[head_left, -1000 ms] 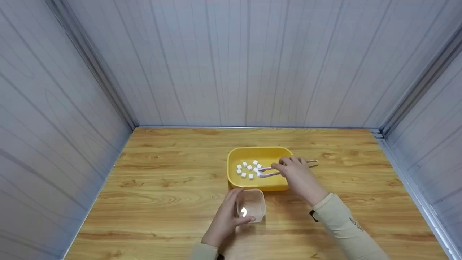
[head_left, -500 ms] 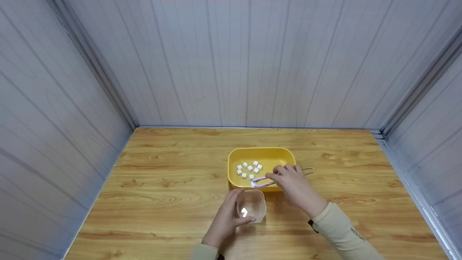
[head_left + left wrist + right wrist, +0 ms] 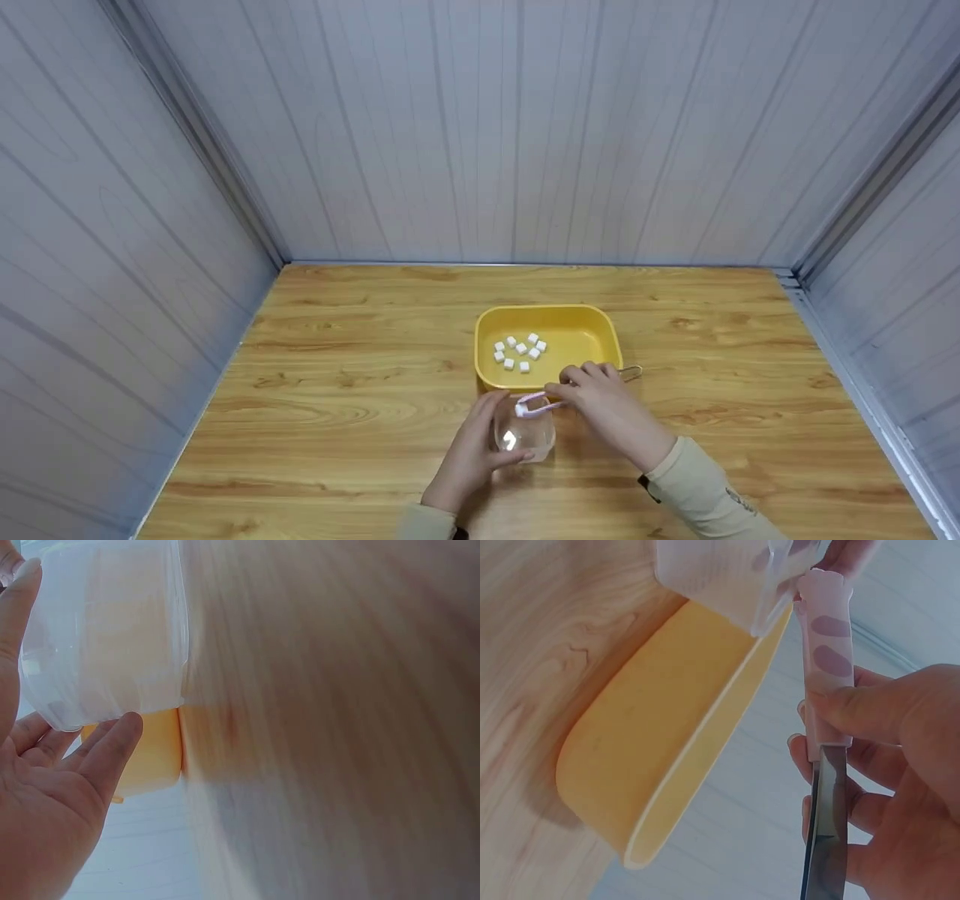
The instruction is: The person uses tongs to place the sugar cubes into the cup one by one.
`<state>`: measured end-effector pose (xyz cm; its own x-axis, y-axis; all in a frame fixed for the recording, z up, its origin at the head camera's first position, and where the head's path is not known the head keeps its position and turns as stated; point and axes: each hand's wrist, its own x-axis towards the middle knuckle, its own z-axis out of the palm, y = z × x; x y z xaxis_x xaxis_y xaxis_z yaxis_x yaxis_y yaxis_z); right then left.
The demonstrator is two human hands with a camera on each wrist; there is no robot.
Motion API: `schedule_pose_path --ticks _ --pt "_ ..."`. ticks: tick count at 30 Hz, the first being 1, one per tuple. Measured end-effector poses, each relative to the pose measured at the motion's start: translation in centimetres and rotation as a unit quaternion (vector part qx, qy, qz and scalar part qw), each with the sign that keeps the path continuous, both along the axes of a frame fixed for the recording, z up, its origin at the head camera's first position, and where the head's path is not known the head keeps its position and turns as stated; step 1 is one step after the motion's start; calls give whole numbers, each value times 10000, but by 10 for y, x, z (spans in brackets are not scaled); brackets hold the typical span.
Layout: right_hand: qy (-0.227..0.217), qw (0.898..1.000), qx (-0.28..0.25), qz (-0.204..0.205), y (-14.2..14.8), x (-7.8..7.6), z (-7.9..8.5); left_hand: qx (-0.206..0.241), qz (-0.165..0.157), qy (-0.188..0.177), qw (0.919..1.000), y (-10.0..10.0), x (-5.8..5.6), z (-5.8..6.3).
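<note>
My right hand (image 3: 609, 409) pinches a pair of small tongs (image 3: 541, 406) with pink ends and a metal handle (image 3: 826, 821). At their tips, over the far part of a clear plastic container (image 3: 536, 442), is a white cube (image 3: 521, 410). My left hand (image 3: 469, 454) holds that container on the table, thumb at the near side and fingers at the left and far side. In the left wrist view its fingertips touch the wall of the clear container (image 3: 127, 637). Several white cubes (image 3: 521, 349) lie in the left half of a yellow tray (image 3: 616, 337).
The yellow tray stands directly behind the clear container on the wood-grain table (image 3: 360, 375). Pale panel walls (image 3: 480, 135) enclose the table at the back, left and right.
My right hand has brought the tongs toward me and slightly left, from the cubes in the tray to above the clear container, carrying a white cube. The left hand has stayed put.
</note>
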<state>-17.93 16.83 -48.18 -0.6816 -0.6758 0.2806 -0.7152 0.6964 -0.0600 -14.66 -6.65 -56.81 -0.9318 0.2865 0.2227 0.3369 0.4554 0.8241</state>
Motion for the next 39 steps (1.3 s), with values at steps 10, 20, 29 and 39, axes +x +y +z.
schedule_pose_path --ticks 10,20,29,39 --pt "-41 9997 239 18 -7 2 -9 14 7 33 10000 0 -1 0" --pt "-100 9997 207 46 -11 4 -11 17 28 -106 9999 0 0 1" --pt "42 9995 284 134 -11 4 -14 -1 -34 31 10000 -1 -1 -1" --pt "42 9992 383 93 -11 5 -16 -34 52 4 10000 0 1 -1"
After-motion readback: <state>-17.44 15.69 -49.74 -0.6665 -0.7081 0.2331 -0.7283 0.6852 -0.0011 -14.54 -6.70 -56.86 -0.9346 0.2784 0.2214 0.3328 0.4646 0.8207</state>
